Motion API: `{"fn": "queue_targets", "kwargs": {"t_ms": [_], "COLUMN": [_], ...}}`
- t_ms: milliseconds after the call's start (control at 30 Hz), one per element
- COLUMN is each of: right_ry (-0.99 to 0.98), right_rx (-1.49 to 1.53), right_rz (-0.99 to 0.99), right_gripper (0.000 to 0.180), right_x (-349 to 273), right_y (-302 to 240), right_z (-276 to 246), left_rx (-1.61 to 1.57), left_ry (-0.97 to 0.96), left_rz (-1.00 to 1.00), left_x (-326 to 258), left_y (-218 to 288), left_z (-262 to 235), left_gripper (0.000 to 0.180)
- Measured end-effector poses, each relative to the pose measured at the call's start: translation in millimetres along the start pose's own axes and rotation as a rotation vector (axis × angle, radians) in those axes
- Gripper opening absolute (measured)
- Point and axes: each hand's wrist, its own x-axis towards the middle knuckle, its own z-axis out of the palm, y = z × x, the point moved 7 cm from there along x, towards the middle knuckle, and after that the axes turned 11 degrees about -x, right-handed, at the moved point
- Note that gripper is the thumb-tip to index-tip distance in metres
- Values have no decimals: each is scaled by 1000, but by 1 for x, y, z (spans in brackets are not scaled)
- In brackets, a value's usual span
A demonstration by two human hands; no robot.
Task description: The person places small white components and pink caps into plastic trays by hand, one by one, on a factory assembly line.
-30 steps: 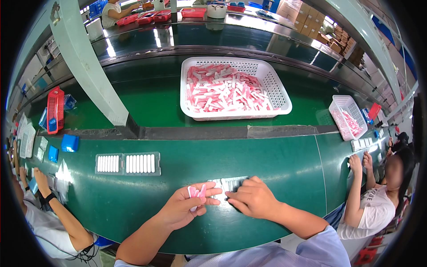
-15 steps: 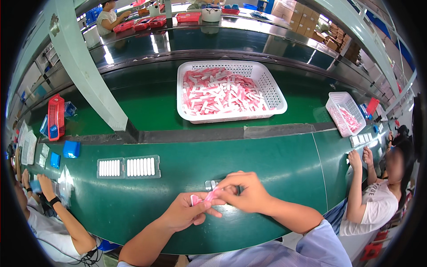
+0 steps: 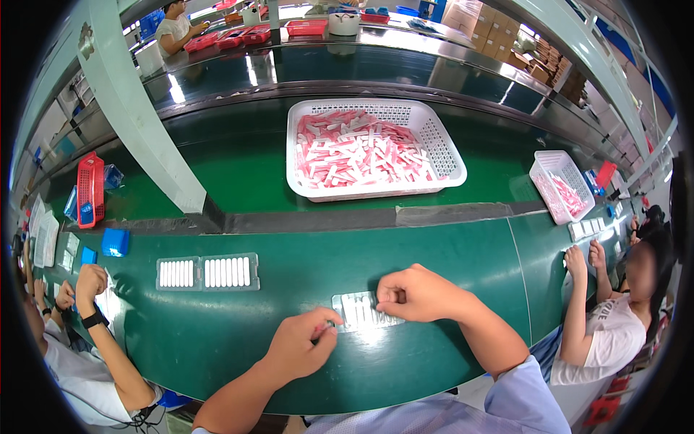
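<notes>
Clear tray [image 3: 358,311] | right fingers [image 3: 391,294] hide edge | white basket [image 3: 376,194], post [image 3: 137,116] beyond

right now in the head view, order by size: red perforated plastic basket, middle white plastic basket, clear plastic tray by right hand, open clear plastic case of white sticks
1. Middle white basket
2. Open clear case
Below these, unsure: red basket and clear tray look close, and the right hand covers part of the tray.

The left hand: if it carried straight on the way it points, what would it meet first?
The left hand would most likely meet the clear plastic tray, at its left end, just ahead of its fingers, though depth is unclear and it might pass above.
</notes>
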Motion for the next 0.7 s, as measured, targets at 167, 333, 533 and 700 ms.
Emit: {"fn": "queue_targets", "kwargs": {"t_ms": [167, 333, 533, 700], "right_ry": [106, 214, 304, 363], "right_rx": [-268, -529, -407, -512], "right_rz": [-58, -285, -236, -472], "right_gripper": [29, 42, 46, 32], "right_x": [5, -7, -14, -28], "right_y": [-1, -2, 7, -24], "right_z": [1, 6, 8, 11], "left_rx": [534, 589, 483, 46], "left_ry": [-75, -141, -162, -107], "left_rz": [305, 272, 285, 2], "left_x": [-1, -2, 0, 1], "left_y": [21, 13, 13, 5], "left_z": [14, 8, 9, 2], "left_gripper": [24, 23, 23, 30]}}
